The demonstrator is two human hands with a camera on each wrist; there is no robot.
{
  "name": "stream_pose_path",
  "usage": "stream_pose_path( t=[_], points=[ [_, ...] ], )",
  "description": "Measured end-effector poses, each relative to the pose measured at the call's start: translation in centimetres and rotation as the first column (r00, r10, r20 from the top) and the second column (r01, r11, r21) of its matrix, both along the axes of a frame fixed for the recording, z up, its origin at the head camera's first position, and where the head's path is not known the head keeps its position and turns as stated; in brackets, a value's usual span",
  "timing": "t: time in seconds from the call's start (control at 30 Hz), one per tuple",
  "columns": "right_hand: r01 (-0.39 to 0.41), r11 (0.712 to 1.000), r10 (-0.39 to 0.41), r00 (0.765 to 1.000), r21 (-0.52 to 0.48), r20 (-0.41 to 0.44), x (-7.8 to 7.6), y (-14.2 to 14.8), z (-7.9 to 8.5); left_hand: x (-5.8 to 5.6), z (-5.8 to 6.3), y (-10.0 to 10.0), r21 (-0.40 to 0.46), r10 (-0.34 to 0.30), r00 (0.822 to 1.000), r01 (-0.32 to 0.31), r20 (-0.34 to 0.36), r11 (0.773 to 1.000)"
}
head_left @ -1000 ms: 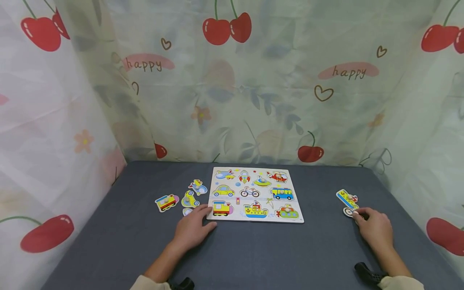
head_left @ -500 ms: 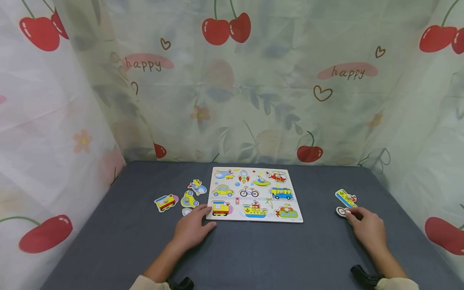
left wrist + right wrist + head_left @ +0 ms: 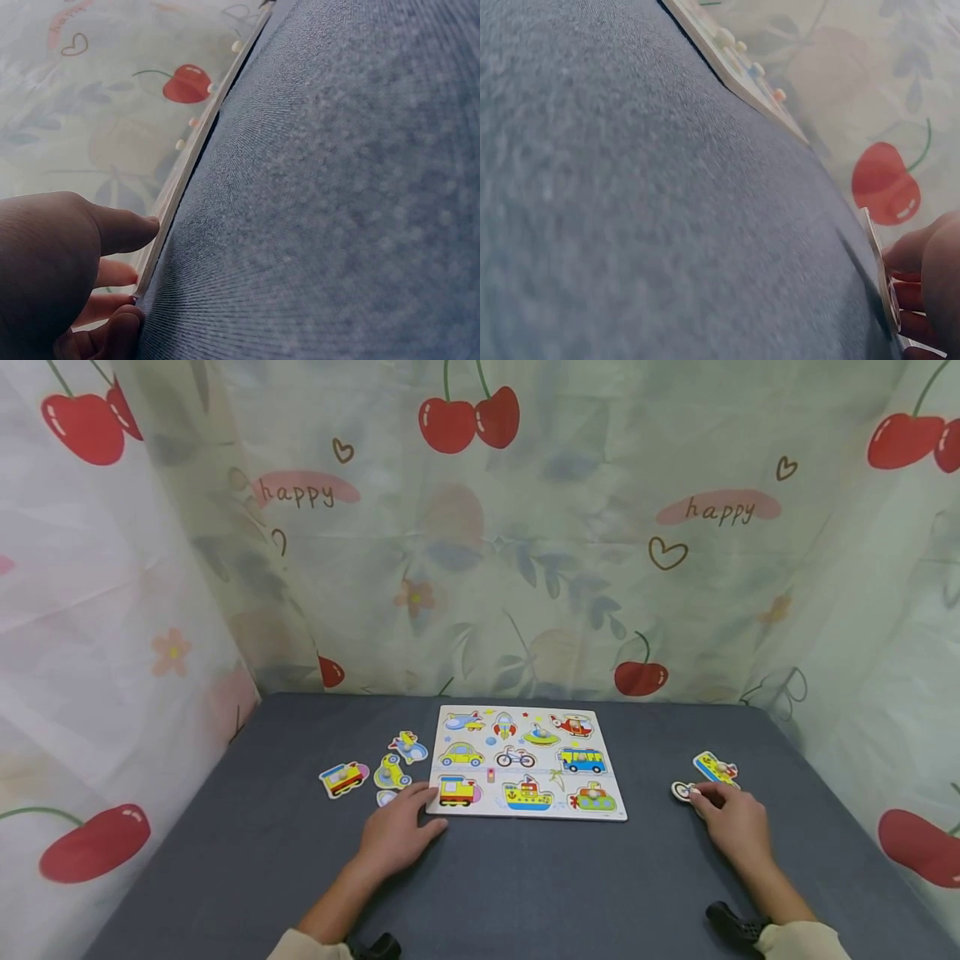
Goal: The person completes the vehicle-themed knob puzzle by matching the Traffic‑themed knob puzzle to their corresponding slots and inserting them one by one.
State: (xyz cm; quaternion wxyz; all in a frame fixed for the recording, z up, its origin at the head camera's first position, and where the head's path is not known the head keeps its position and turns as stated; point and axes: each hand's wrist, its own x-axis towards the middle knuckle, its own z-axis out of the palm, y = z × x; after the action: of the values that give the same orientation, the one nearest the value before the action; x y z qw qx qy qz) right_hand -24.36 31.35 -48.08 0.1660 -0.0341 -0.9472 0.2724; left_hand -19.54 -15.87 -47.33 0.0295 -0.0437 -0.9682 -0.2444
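Note:
My right hand (image 3: pixel 735 822) pinches a wheeled puzzle piece (image 3: pixel 682 791), which looks like the bicycle. In the right wrist view the flat piece (image 3: pixel 877 255) stands tilted on edge between thumb and fingers, a shadow beside it. A yellow boat piece (image 3: pixel 717 769) lies just behind that hand. My left hand (image 3: pixel 396 833) rests at the near left corner of the white puzzle board (image 3: pixel 493 802), fingers against its left edge and thumb by the front edge. Vehicle pictures cover the board, and several knobs stick up from it.
Left of the board lie a train piece (image 3: pixel 345 779), a yellow car piece (image 3: pixel 392 772) and an airplane piece (image 3: pixel 408 747). Another piece (image 3: pixel 386 797) is partly hidden by the left hand. A grey cloth (image 3: pixel 525 893) covers the table, with a cherry-print curtain (image 3: pixel 570 593) behind.
My right hand has moved left with the pinched piece, away from the boat piece and nearer the board. The left hand and the board stay in place.

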Motion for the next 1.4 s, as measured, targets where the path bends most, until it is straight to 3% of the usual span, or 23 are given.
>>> stream_pose_path(
  t=[0.43,0.83,1.2,1.4],
  points=[
    [-0.032,0.995,0.025,0.997,-0.097,-0.077,-1.9,-2.1,-0.4,0.1,0.1,0.2,-0.004,0.000,1.000,0.000,0.004,1.000],
    [0.004,0.970,-0.015,0.999,-0.242,-0.041,-3.8,-4.5,-0.4,0.0,-0.1,0.1,-0.007,0.007,1.000,-0.007,0.006,1.000],
    [0.036,0.924,-0.046,0.999,-0.380,-0.016,-5.0,-7.7,0.3,0.1,0.1,0.2,0.003,0.012,1.000,-0.012,0.008,1.000],
    [0.054,0.869,-0.030,0.998,-0.492,0.057,-5.4,-9.2,0.9,0.1,0.1,0.2,0.001,0.011,1.000,-0.011,0.008,1.000]
  ],
)
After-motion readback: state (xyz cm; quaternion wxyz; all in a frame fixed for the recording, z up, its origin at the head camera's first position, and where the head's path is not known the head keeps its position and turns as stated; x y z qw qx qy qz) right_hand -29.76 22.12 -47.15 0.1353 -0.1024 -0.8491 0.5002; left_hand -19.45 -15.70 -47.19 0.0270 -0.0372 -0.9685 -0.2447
